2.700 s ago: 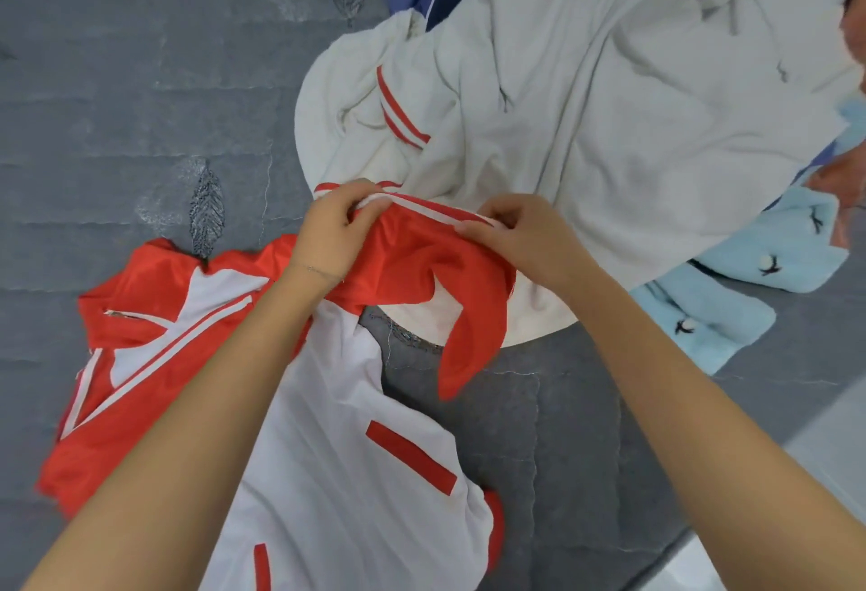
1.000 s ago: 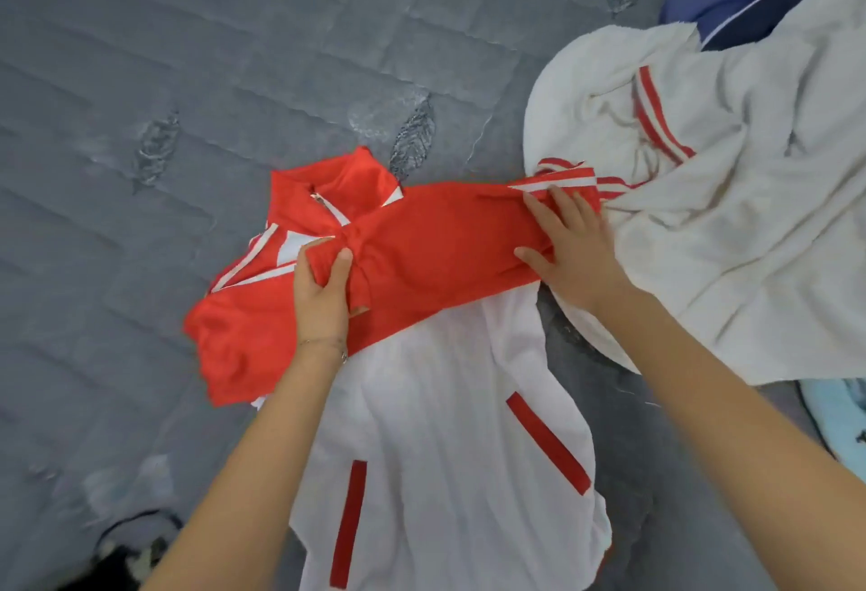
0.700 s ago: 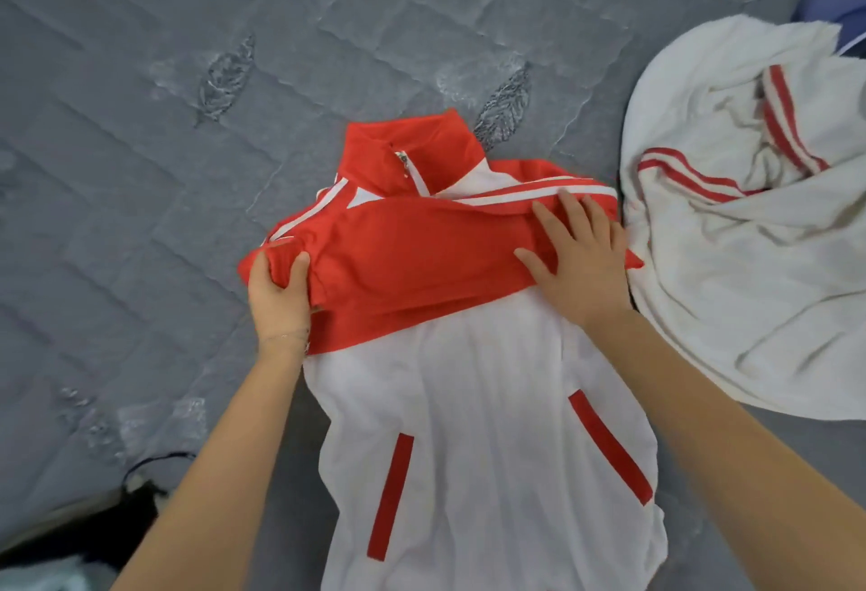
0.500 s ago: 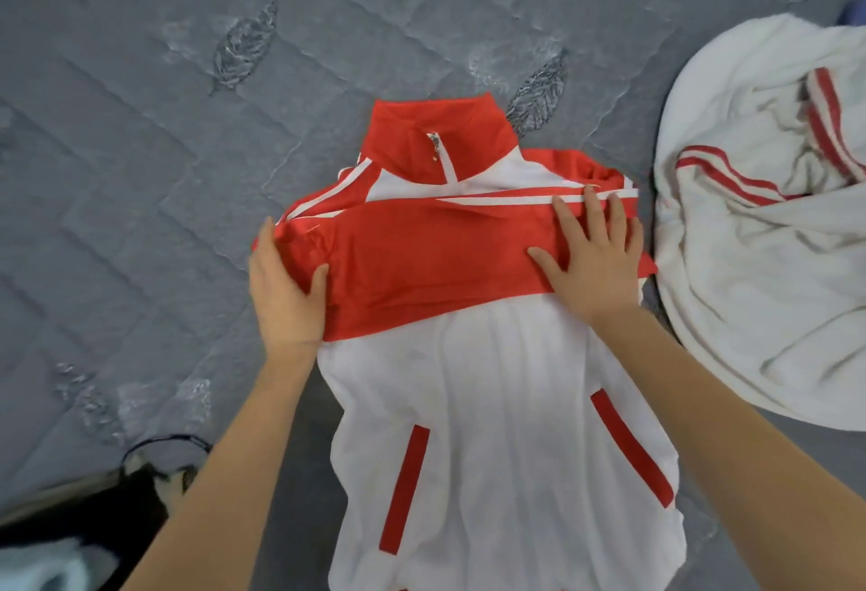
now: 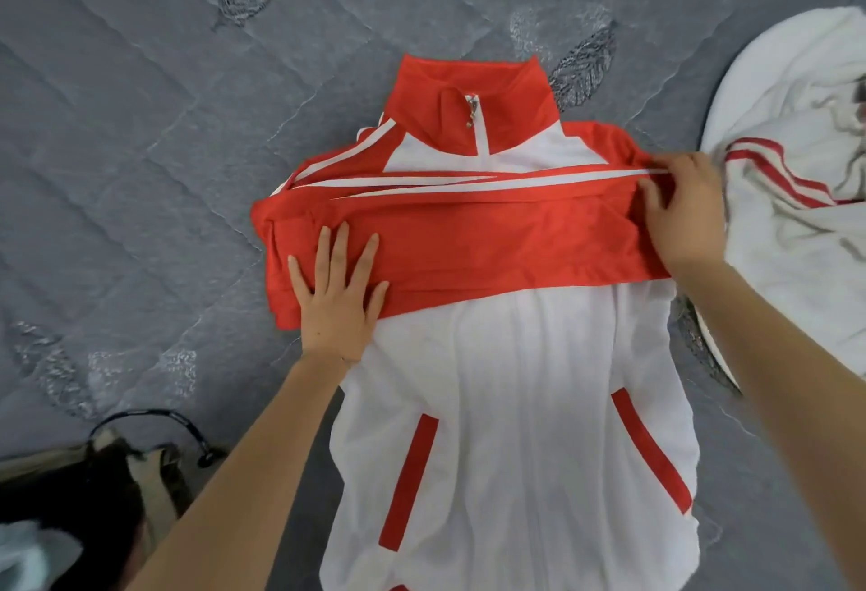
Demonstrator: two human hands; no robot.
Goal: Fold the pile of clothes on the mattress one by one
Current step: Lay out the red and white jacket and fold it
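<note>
A red and white zip jacket (image 5: 511,426) lies front up on the grey quilted mattress (image 5: 140,145), collar away from me. Both red sleeves are folded across its chest in a band. My left hand (image 5: 335,295) lies flat with spread fingers on the left end of that band. My right hand (image 5: 682,211) is at the right shoulder, its fingers curled on the red sleeve fabric by the white stripe.
A white garment with red stripes (image 5: 796,197) is heaped at the right edge, close to my right hand. A dark bag with a black strap (image 5: 108,473) sits at the lower left, off the mattress.
The right sleeve came across the chest and now lies flat. My left hand let go of the sleeve end and spread flat on it. My right hand shifted to the right shoulder edge.
</note>
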